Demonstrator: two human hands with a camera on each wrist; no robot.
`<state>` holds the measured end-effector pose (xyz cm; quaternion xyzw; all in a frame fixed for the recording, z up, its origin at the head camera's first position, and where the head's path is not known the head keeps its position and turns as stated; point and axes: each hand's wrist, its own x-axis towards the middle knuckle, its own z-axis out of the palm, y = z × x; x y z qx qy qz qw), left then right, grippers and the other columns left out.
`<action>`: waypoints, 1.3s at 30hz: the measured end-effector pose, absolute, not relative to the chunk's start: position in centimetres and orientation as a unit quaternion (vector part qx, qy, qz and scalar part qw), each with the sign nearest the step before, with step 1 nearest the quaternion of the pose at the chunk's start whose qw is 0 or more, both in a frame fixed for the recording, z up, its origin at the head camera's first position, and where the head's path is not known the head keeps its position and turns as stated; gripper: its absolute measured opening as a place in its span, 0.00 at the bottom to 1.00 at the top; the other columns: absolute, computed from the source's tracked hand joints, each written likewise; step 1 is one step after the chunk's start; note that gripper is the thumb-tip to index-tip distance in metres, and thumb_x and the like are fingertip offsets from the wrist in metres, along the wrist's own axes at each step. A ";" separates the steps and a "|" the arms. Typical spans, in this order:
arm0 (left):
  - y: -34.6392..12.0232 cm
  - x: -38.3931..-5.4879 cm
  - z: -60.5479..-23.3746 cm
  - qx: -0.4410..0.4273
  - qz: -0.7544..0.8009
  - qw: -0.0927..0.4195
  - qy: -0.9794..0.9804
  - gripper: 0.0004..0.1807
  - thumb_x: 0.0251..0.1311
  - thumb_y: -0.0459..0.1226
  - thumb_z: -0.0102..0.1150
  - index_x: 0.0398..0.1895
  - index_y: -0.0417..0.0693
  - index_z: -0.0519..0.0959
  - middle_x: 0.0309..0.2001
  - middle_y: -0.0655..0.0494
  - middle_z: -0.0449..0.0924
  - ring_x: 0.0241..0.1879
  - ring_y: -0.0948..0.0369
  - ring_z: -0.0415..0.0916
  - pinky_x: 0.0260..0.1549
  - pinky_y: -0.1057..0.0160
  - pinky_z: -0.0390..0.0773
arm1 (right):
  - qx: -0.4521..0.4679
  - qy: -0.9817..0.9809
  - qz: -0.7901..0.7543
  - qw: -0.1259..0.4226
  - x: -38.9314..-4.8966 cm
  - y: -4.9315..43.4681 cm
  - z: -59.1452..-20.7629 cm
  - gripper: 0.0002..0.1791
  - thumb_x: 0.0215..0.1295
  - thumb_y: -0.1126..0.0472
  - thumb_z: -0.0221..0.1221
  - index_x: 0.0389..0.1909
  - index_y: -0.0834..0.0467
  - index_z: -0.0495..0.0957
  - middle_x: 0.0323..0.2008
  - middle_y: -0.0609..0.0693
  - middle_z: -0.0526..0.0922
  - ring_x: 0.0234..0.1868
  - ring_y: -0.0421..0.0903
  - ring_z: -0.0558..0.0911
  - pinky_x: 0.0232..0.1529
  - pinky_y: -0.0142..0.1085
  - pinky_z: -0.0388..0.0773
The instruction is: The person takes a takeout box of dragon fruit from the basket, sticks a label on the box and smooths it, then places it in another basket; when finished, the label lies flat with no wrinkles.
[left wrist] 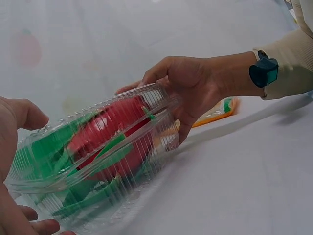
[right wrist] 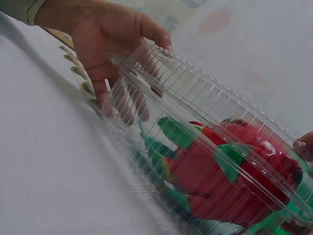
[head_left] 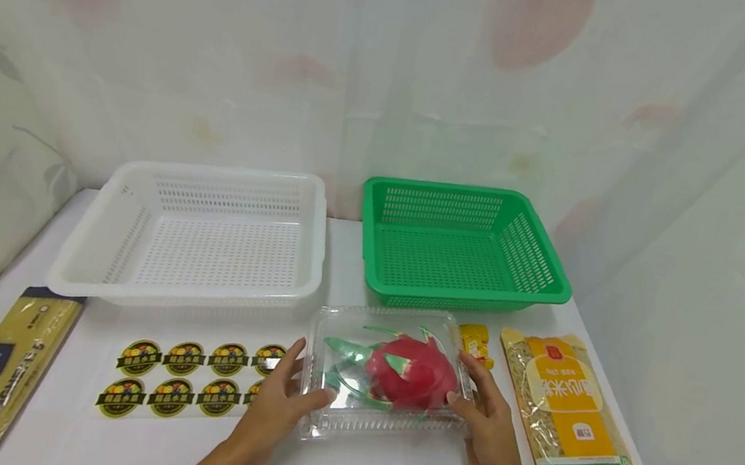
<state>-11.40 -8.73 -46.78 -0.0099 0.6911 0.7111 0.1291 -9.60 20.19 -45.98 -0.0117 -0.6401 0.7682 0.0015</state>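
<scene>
A clear plastic clamshell box (head_left: 347, 412) with its lid down is held between my two hands. Inside it lies a red dragon fruit (head_left: 413, 373) with green scales. My left hand (head_left: 280, 402) grips the box's left end, thumb on top. At the right end my right hand (head_left: 487, 419) holds the box, thumb over the lid edge. In the left wrist view the box (left wrist: 98, 196) looks tilted, and the right hand (left wrist: 188, 85) wraps its far end. The left hand (right wrist: 115, 44) appears at the opposite end in the right wrist view, its fingers seen through the plastic.
Behind stand a white basket (head_left: 309, 279) and a green basket (head_left: 392, 292). Round fruit-label stickers (head_left: 171, 395) lie on a sheet at left, beside a spaghetti packet (head_left: 3, 371). A yellow-labelled food packet (head_left: 569, 411) lies at right, near a small yellow packet (head_left: 474, 342).
</scene>
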 end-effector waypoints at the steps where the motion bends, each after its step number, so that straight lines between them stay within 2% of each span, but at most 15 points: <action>1: -8.8 -11.3 -46.7 -0.010 0.709 0.127 0.694 0.53 0.54 0.39 0.68 0.77 0.47 0.44 0.68 0.38 0.55 0.62 0.41 0.60 0.51 0.47 0.72 | -0.011 -0.642 0.767 0.003 -9.6 20.2 -46.0 0.33 0.65 0.70 0.56 0.71 0.60 0.59 0.70 0.54 0.51 0.70 0.57 0.49 0.56 0.33 0.70; 10: -9.8 -10.7 -45.8 -0.006 0.699 0.103 0.707 0.50 0.54 0.39 0.68 0.76 0.50 0.48 0.69 0.43 0.57 0.63 0.44 0.61 0.53 0.44 0.69 | -0.017 -0.648 0.762 0.003 -9.5 20.0 -45.8 0.33 0.64 0.70 0.56 0.71 0.59 0.59 0.70 0.53 0.50 0.69 0.57 0.51 0.54 0.33 0.72; 18: -11.0 -10.1 -44.6 0.004 0.709 0.076 0.701 0.48 0.55 0.35 0.67 0.75 0.48 0.50 0.69 0.43 0.58 0.63 0.46 0.62 0.54 0.48 0.70 | -0.028 -0.651 0.758 0.004 -9.5 20.0 -45.9 0.33 0.65 0.69 0.56 0.71 0.58 0.59 0.71 0.52 0.50 0.64 0.58 0.59 0.51 0.36 0.75; 27: -12.5 -9.7 -43.5 -0.001 0.716 0.045 0.697 0.45 0.55 0.31 0.66 0.74 0.49 0.53 0.68 0.46 0.60 0.62 0.45 0.64 0.47 0.58 0.75 | -0.027 -0.650 0.759 0.001 -9.6 20.0 -46.0 0.34 0.64 0.69 0.57 0.71 0.58 0.59 0.71 0.54 0.49 0.69 0.57 0.52 0.53 0.34 0.73; 34: -13.3 -9.7 -43.2 0.014 0.716 0.018 0.698 0.44 0.54 0.28 0.65 0.73 0.47 0.55 0.66 0.47 0.62 0.61 0.45 0.64 0.48 0.63 0.75 | -0.028 -0.652 0.758 0.000 -9.4 19.9 -45.7 0.34 0.65 0.69 0.57 0.71 0.59 0.58 0.70 0.55 0.50 0.66 0.57 0.56 0.53 0.33 0.72; 39: -13.9 -9.6 -43.1 0.022 0.706 -0.002 0.708 0.43 0.54 0.28 0.66 0.72 0.46 0.57 0.65 0.48 0.65 0.61 0.45 0.66 0.48 0.64 0.74 | -0.027 -0.654 0.756 0.001 -9.3 19.8 -45.5 0.34 0.64 0.69 0.57 0.71 0.60 0.58 0.71 0.56 0.49 0.68 0.59 0.53 0.53 0.31 0.71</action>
